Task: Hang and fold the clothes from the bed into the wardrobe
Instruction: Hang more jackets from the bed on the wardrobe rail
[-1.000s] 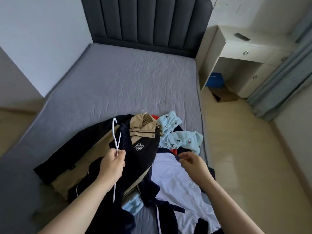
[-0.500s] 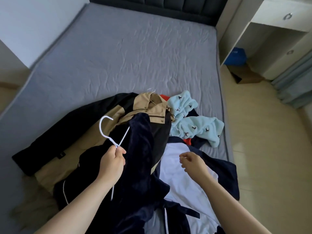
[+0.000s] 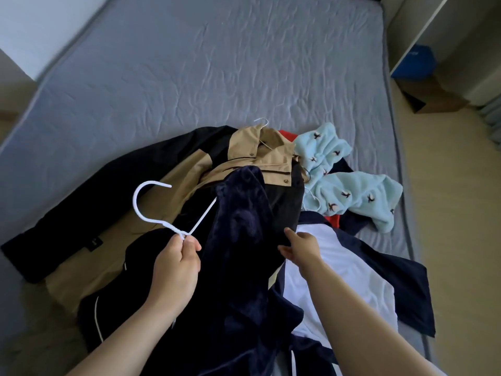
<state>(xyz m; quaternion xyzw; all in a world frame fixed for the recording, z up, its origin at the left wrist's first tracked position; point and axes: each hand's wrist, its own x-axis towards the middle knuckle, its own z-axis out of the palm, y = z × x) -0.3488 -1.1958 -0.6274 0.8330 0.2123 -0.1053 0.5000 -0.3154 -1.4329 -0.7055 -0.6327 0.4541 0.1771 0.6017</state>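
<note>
My left hand [image 3: 176, 270] grips a white hanger [image 3: 151, 210] at its neck, hook pointing up and left. A dark navy velvet garment [image 3: 244, 240] hangs on one arm of the hanger and drapes down over the pile. My right hand [image 3: 301, 248] reaches to the right edge of this navy garment, fingertips at the fabric; whether it pinches it I cannot tell. Under them lies a tan and black jacket [image 3: 151, 185] on a second white hanger [image 3: 261, 121]. A white and navy top [image 3: 339, 275] lies to the right, a light blue fleece piece [image 3: 349, 191] beyond it.
The clothes pile sits at the near end of a grey mattress [image 3: 217, 63]. A bit of red cloth [image 3: 332, 219] shows under the pile. To the right are a wooden floor [image 3: 455, 213], a white desk with a blue bin [image 3: 414, 61] and a cardboard box [image 3: 431, 96].
The camera tilted down and came closer to the pile. My left hand lifted the hanger with the navy garment higher, and my right hand moved left to the garment's edge.
</note>
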